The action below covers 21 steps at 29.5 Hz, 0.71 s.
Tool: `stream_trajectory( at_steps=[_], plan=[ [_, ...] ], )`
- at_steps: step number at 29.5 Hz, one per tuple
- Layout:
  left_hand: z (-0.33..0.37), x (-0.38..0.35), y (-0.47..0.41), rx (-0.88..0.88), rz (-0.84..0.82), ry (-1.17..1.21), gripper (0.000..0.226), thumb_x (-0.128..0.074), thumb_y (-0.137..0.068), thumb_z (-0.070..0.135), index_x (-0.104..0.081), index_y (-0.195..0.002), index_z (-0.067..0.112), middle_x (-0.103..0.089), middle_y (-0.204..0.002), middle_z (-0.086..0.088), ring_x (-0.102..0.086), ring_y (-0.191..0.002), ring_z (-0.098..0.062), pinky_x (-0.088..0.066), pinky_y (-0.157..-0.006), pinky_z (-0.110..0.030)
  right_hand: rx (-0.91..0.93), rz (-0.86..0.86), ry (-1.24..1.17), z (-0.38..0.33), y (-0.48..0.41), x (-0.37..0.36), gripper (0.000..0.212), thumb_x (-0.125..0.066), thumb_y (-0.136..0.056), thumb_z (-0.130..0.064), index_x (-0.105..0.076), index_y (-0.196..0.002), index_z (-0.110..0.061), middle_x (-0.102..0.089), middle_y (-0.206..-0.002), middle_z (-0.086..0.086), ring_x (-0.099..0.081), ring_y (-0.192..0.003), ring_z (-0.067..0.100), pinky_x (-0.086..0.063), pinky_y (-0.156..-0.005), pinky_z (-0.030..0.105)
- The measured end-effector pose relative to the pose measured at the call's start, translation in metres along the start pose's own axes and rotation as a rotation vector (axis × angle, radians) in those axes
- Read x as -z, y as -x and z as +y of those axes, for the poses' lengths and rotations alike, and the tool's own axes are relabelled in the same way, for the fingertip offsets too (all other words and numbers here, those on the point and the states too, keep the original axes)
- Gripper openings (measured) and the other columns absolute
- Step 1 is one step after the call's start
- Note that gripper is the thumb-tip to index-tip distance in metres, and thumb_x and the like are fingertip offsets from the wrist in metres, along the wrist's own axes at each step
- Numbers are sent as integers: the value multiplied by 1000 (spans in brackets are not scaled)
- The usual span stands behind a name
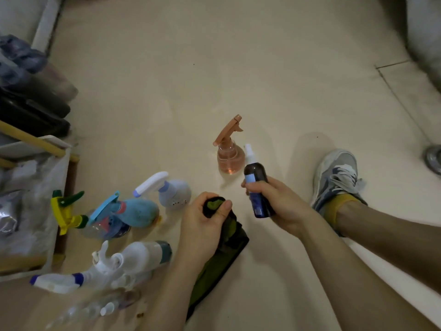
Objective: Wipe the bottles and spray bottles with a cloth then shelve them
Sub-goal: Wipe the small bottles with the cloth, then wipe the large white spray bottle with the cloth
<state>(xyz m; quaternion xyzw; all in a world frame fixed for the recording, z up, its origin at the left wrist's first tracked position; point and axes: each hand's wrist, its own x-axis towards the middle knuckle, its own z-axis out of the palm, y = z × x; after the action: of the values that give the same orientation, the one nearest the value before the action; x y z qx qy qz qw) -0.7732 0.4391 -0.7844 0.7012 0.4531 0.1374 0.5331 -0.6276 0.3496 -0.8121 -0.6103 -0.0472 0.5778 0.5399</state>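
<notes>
My right hand (274,206) grips a small dark spray bottle (255,180) with a white nozzle and blue label, held tilted above the floor. My left hand (202,225) is closed on a bunched olive-green cloth (222,256) that trails down to the floor. An orange-pink trigger spray bottle (230,154) stands upright just behind the dark bottle. To the left lie several spray bottles: a pale blue-white one (171,192), a light blue one (133,211), a clear one with a yellow-green trigger (69,216), and a white one (124,261).
A low shelf rack (35,149) with bags and dark items stands at the left edge. Small clear bottles (95,309) lie at the bottom left. My shoe (338,180) and leg rest on the floor at the right. Beige tiled floor (214,68) stretches ahead.
</notes>
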Motion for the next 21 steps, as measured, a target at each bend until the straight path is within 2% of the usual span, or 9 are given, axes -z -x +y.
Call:
stream_trajectory(
  at_steps=[3, 5, 7, 9, 11, 13, 15, 18, 21],
  plan=[
    [-21, -1, 0, 82, 32, -6, 17, -67, -91, 19, -64, -81, 32, -68, -72, 22, -60, -72, 10, -46, -65, -8, 197, 296, 468, 9, -35, 15, 28, -76, -82, -32, -66, -107, -23, -63, -95, -1, -57, -83, 12, -43, -66, 22],
    [-30, -1, -1, 116, 22, -1, 18, -65, -92, 19, -65, -82, 34, -68, -76, 26, -62, -76, 6, -48, -67, -10, 263, 441, 569, 24, -61, 22, 33, -79, -78, -28, -67, -107, -19, -66, -95, 3, -58, -79, 17, -41, -61, 23],
    [-40, -3, -2, 132, 13, -22, 15, -64, -93, 21, -68, -84, 33, -70, -79, 20, -64, -79, 0, -50, -69, -14, 286, 534, 658, 34, -88, 24, 36, -79, -77, -28, -66, -110, -19, -64, -97, 5, -57, -80, 19, -37, -62, 27],
    [-49, -3, -3, 148, -2, -48, 10, -64, -92, 29, -71, -86, 32, -70, -83, 13, -64, -85, -5, -52, -77, -23, 291, 569, 710, 38, -110, 23, 37, -77, -80, -28, -65, -114, -19, -61, -97, 5, -55, -81, 19, -35, -64, 27],
    [-57, -3, -5, 129, -7, -147, 7, -64, -89, 39, -71, -90, 36, -64, -92, 18, -59, -97, -11, -51, -87, -34, 280, 563, 745, 45, -127, 21, 38, -75, -80, -28, -64, -116, -21, -62, -99, 5, -60, -84, 23, -36, -64, 27],
    [-58, -1, -4, 157, 5, -208, 6, -66, -86, 40, -69, -92, 39, -55, -96, 23, -53, -103, -13, -49, -91, -37, 218, 549, 755, 56, -136, 20, 39, -74, -81, -27, -63, -118, -21, -65, -102, 6, -62, -91, 26, -37, -66, 27],
    [-56, 0, -3, 214, -16, -187, 9, -68, -89, 31, -68, -94, 37, -58, -99, 16, -57, -98, -11, -52, -90, -38, 157, 545, 722, 68, -140, 20, 37, -72, -82, -26, -63, -118, -22, -68, -105, 3, -62, -96, 25, -37, -69, 26],
    [-52, 1, 1, 321, -48, -100, 24, -62, -91, 11, -72, -85, 32, -70, -83, 6, -65, -85, -18, -57, -80, -41, 135, 551, 667, 71, -141, 19, 37, -71, -83, -26, -62, -119, -22, -69, -104, 1, -61, -94, 24, -37, -71, 25],
    [-46, 4, 7, 460, 40, 49, 36, -52, -90, 2, -74, -79, 28, -73, -78, 1, -68, -83, -23, -57, -78, -42, 98, 558, 587, 68, -144, 16, 36, -71, -83, -25, -60, -117, -21, -65, -100, 0, -59, -90, 21, -38, -72, 26]
  ],
)
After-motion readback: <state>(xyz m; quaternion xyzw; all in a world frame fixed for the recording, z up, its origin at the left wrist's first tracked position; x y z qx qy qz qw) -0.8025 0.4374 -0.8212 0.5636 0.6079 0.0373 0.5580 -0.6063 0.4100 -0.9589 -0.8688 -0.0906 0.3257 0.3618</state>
